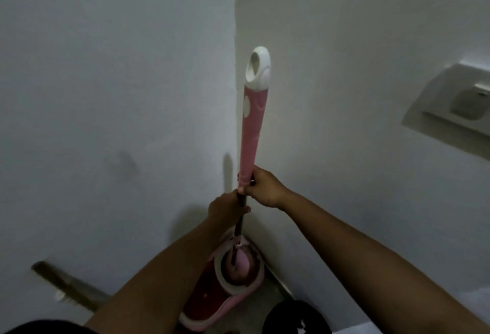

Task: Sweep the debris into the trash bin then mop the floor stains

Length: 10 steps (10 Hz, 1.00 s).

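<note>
A mop stands upright in a room corner, its pink handle grip [252, 132] topped by a white hanging loop. My right hand [265, 187] is closed around the bottom of the pink grip. Just below it, my left hand [225, 207] is wrapped around the thin dark metal shaft. The mop head sits inside the round spinner basket of a pink and dark red mop bucket [212, 304] on the floor in the corner. The mop strands are hidden inside the basket.
Two white walls meet right behind the mop. A brown broom handle [66, 286] leans low on the left wall. A dark round bin [297, 317] sits at the bottom right of the bucket. A white switch plate [450, 105] is on the right wall.
</note>
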Available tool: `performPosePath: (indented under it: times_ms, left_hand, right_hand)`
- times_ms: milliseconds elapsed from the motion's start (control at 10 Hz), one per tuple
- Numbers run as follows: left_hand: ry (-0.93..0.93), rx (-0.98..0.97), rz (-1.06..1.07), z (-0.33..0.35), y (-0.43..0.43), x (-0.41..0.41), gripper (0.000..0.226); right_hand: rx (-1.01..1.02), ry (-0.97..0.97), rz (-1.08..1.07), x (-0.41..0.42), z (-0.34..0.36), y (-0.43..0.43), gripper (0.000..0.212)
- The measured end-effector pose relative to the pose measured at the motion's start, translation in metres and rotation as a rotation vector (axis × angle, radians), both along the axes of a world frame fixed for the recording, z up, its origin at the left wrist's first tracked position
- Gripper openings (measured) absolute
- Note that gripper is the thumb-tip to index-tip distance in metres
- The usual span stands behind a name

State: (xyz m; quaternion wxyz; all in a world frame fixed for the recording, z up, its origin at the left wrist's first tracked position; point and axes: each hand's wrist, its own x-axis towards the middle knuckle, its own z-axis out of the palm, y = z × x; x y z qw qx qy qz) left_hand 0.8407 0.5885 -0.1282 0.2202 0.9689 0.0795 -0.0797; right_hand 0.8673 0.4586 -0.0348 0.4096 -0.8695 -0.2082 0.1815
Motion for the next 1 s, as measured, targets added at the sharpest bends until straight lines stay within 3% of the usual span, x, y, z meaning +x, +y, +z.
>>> performPosePath:
  times_ms: [200,400,800,1000]
  left_hand:
    - [0.033,-0.088,0.035,-0.008,0.028,0.063,0.056]
    - [0.044,-0.182,0.085,-0.027,0.046,0.118,0.048]
    - [-0.010,-0.032,0.039,-0.038,0.064,0.155,0.041]
    - [0.348,-0.514,0.294,-0.066,0.042,0.116,0.052]
  right_hand:
    - [-0.005,-0.009,-0.084,0.066,-0.015,0.034,0.038]
    - [0.006,-0.025,-0.171,0.125,-0.033,0.056,0.026]
    - [-0.026,-0.046,-0.272,0.162,-0.048,0.086,0.028]
    - [-0.191,-0.076,-0.323,0.110,-0.075,0.059,0.042]
